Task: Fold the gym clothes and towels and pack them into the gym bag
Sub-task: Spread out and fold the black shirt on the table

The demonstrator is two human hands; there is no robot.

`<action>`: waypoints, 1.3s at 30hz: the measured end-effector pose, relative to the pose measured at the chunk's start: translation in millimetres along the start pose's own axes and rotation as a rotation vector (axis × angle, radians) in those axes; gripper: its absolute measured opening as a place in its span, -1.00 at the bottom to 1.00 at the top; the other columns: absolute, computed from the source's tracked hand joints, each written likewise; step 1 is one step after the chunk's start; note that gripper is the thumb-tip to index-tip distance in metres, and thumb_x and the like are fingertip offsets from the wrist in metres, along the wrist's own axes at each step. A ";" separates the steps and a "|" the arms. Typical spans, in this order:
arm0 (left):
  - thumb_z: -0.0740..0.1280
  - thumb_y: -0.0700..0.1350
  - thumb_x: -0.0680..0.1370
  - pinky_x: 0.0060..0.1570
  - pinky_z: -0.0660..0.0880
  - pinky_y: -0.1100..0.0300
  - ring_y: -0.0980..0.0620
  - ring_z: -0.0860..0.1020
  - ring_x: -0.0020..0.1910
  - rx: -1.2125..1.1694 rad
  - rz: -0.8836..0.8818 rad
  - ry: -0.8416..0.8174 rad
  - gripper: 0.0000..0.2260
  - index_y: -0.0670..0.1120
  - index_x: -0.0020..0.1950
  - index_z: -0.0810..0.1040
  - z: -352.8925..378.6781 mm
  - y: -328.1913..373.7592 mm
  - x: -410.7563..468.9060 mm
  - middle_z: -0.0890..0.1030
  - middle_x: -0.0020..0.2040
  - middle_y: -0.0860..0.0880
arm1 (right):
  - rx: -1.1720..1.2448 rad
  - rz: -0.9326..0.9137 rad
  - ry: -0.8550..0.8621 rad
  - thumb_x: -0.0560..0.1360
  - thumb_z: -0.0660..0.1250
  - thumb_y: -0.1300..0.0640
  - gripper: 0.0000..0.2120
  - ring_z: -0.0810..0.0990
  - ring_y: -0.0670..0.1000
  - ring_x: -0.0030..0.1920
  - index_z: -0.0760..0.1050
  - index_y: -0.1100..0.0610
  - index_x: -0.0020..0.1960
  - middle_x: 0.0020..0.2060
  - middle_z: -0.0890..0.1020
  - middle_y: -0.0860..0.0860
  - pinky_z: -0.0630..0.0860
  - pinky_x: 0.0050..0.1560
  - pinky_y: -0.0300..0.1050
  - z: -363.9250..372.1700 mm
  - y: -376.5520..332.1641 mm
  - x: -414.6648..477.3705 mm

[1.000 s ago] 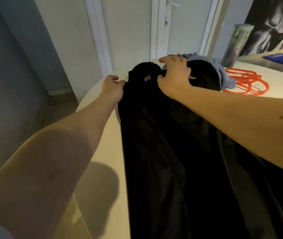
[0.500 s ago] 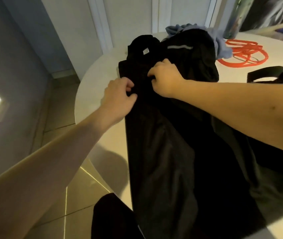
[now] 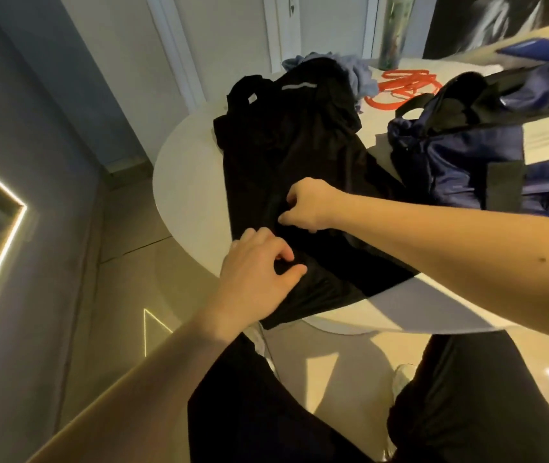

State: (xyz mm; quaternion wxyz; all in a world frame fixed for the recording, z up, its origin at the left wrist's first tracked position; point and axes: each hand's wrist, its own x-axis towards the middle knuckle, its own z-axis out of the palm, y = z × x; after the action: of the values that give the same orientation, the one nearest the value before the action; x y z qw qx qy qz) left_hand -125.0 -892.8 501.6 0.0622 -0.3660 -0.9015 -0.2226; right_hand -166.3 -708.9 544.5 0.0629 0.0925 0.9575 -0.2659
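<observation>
The black garment (image 3: 286, 155) lies lengthwise through the centre of the frame on the round white table (image 3: 186, 182), its near end drooping over the rim; its folds are lost in the dark cloth. The left hand (image 3: 256, 279) pinches the fabric near that end. The right hand (image 3: 309, 208), just above it and apart from it, curls into the cloth (fingertips hidden). At right sits the navy gym bag (image 3: 460, 152), cut off by the frame edge. Behind the garment, blurred, are a blue cloth (image 3: 356, 71) and orange bands (image 3: 403, 88).

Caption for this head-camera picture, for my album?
Left hand and right hand pinch a black garment on a round table beside a navy gym bag.
</observation>
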 end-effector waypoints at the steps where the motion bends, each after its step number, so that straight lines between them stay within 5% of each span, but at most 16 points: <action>1: 0.32 0.30 0.50 0.14 0.43 0.11 0.14 0.39 0.05 -0.004 0.002 0.002 -0.69 0.11 0.04 0.60 1.0 7.6 -7.0 0.47 -0.01 0.19 | 0.002 0.006 -0.005 0.50 0.42 0.01 -0.77 0.71 0.06 -0.34 0.63 0.20 -0.11 -0.31 0.72 0.10 0.69 -0.23 -0.02 0.3 0.8 -9.5; 9: 0.38 0.07 0.58 0.20 0.38 0.09 0.17 0.36 0.03 0.026 0.074 -0.058 -0.89 0.06 -0.01 0.63 4.8 42.8 -27.9 0.47 -0.03 0.20 | 0.035 0.005 -0.066 0.51 0.41 0.18 -0.81 0.72 0.05 -0.27 0.59 0.19 0.10 -0.22 0.71 0.10 0.64 -0.33 -0.15 5.6 8.2 -52.8; 17: 0.35 0.01 0.62 0.08 0.40 0.19 0.22 0.38 -0.06 0.030 0.155 -0.067 -0.92 0.04 -0.04 0.55 -1.5 55.7 -39.5 0.47 -0.09 0.19 | 0.030 -0.035 -0.041 0.50 0.41 0.19 -0.83 0.73 0.08 -0.23 0.60 0.20 0.07 -0.21 0.72 0.12 0.65 -0.29 -0.11 5.2 22.1 -73.6; 24: 0.48 0.25 0.44 0.28 0.32 0.16 0.13 0.32 0.25 0.210 0.181 -0.123 -0.46 0.04 0.30 0.46 4.2 34.5 -54.2 0.40 0.26 0.14 | 0.088 -0.273 0.216 0.58 0.36 0.00 -0.70 0.57 0.01 0.12 0.59 0.06 0.28 0.07 0.59 -0.03 0.56 0.17 -0.01 19.1 38.3 -99.7; 28: 0.51 -0.09 0.43 0.18 0.51 0.00 0.01 0.44 0.21 0.287 0.229 -0.071 -0.60 -0.04 0.24 0.53 10.3 24.9 -57.5 0.50 0.22 0.03 | 0.020 -0.372 0.024 0.68 0.17 -0.06 -0.69 0.29 0.03 0.46 0.61 -0.05 0.28 0.41 0.46 -0.03 0.29 0.40 0.23 35.6 35.7 -119.7; 39: 0.38 -0.27 0.46 0.27 0.47 0.13 0.12 0.43 0.25 0.206 0.251 -0.078 -0.66 -0.01 0.20 0.60 -10.9 -4.1 -68.6 0.53 0.24 0.09 | 0.151 -0.351 -0.047 0.67 0.20 0.12 -0.71 0.22 0.01 0.52 0.57 0.03 0.33 0.43 0.46 0.00 0.14 0.51 0.19 49.6 17.9 -125.0</action>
State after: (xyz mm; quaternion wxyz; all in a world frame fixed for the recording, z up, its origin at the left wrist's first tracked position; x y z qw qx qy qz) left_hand -78.6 -943.6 491.1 0.0916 -0.4759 -0.8684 -0.1053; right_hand -37.1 -737.6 514.7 0.0308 -0.0780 0.9346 -0.3458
